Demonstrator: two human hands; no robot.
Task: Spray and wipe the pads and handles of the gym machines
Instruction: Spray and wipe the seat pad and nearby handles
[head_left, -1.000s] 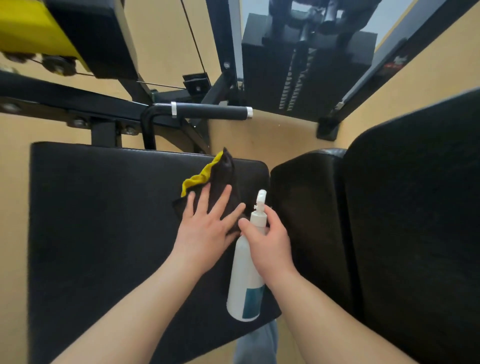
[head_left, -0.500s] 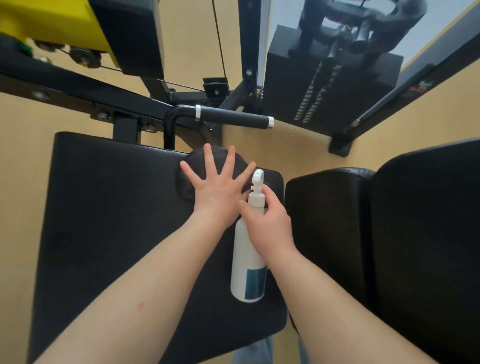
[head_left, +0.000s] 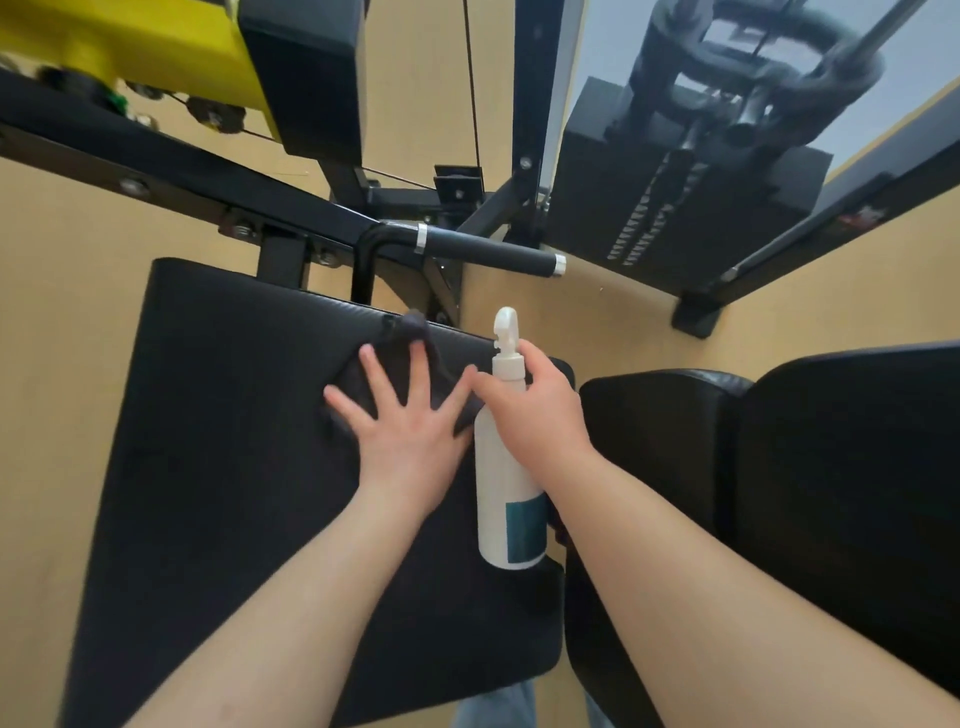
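White spray bottle (head_left: 506, 467) in right hand (head_left: 535, 415) stands upright, nozzle up.

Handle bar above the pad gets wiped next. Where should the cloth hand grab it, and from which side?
Wrap the black grip section of the handle bar, between its two silver collars. Likely come from the near side, over the top edge of the pad: the bar lies roughly level with its right end free, while the left end bends down into the frame.
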